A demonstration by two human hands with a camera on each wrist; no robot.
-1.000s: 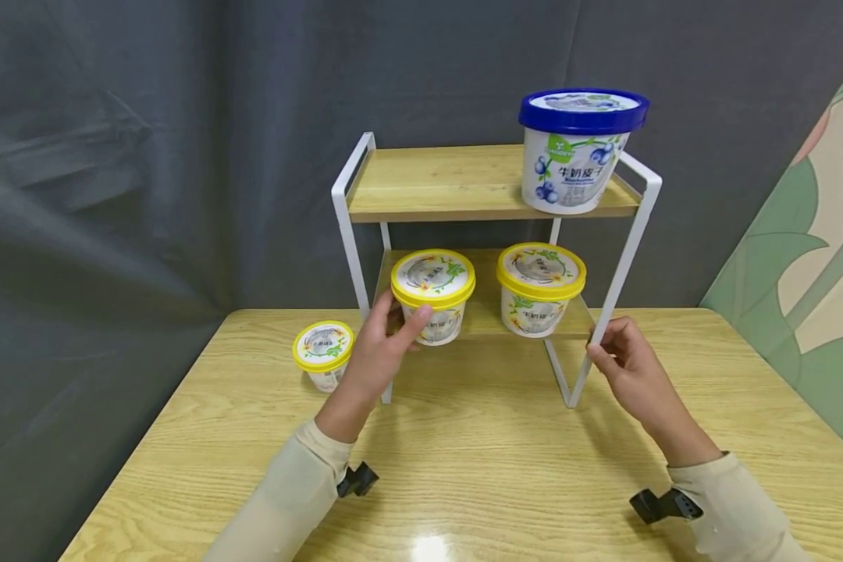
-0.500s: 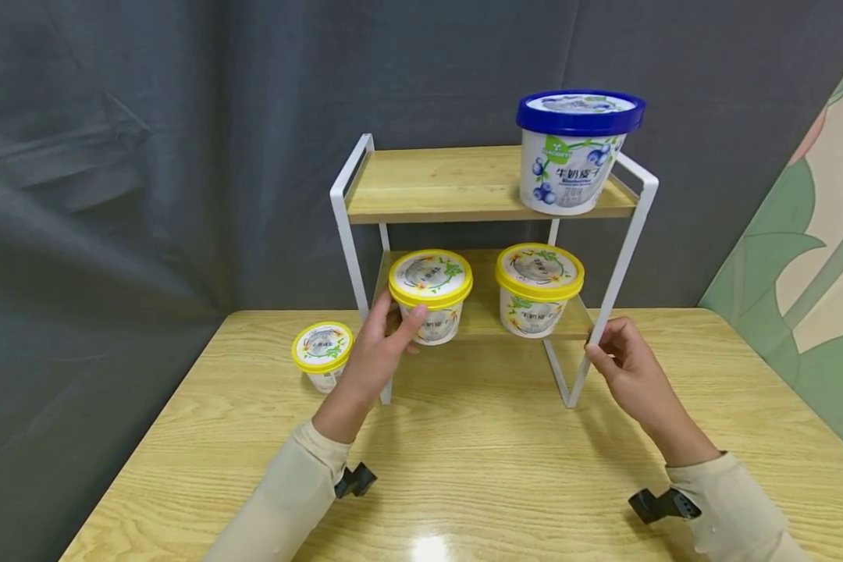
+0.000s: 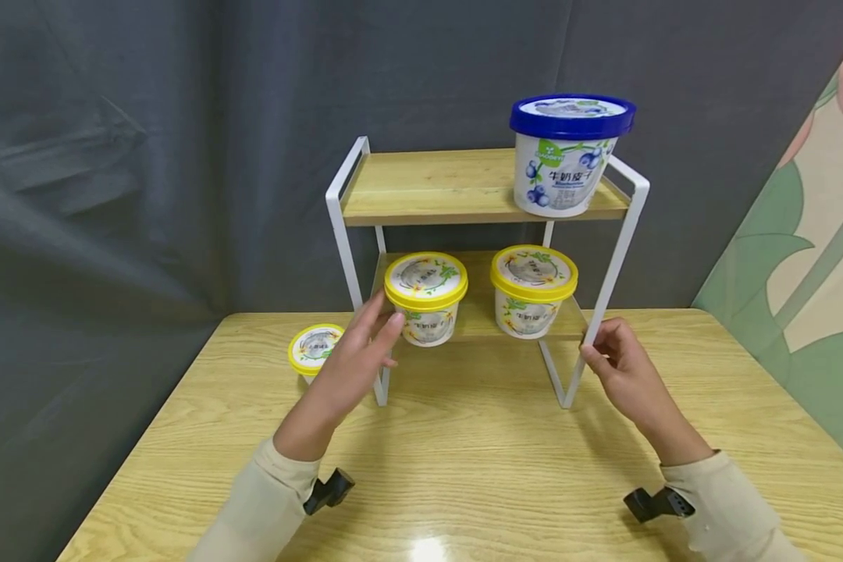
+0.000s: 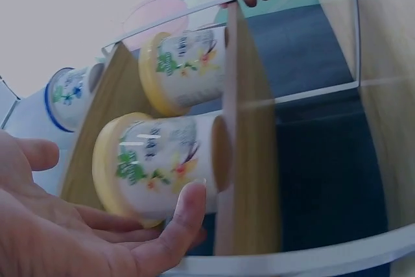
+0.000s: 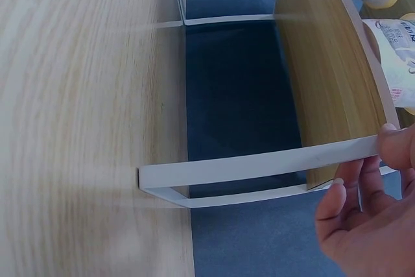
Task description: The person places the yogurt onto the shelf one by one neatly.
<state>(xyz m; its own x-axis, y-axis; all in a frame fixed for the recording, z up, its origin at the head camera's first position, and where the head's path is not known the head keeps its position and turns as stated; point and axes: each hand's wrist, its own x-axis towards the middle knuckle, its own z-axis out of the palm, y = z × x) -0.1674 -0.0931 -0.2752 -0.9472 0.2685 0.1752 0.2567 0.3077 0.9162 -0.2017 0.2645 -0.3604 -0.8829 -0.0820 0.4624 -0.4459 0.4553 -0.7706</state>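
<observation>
On the lower shelf [image 3: 474, 318] stand two white tubs with yellow lids. Beside the left tub [image 3: 427, 300] is my left hand [image 3: 347, 363], thumb and fingers spread apart around its left side; the left wrist view shows the hand [image 4: 97, 225] with the thumb lifted and the tub [image 4: 159, 167] resting on the shelf board. The right tub [image 3: 532, 293] is untouched. My right hand [image 3: 628, 375] pinches the rack's white right leg at lower-shelf height; in the right wrist view, thumb and fingers of that hand [image 5: 373, 209] are around the white frame [image 5: 259, 163].
A large blue-lidded tub [image 3: 569, 156] stands at the right of the top shelf [image 3: 428, 187]. Another yellow-lidded tub [image 3: 312, 347] sits on the wooden table [image 3: 464, 468] left of the rack, partly behind my left hand. A dark curtain [image 3: 147, 156] hangs behind.
My left hand has let go of the left tub and drawn back a little to the left and down. The right hand keeps its hold on the leg. The view has shifted slightly.
</observation>
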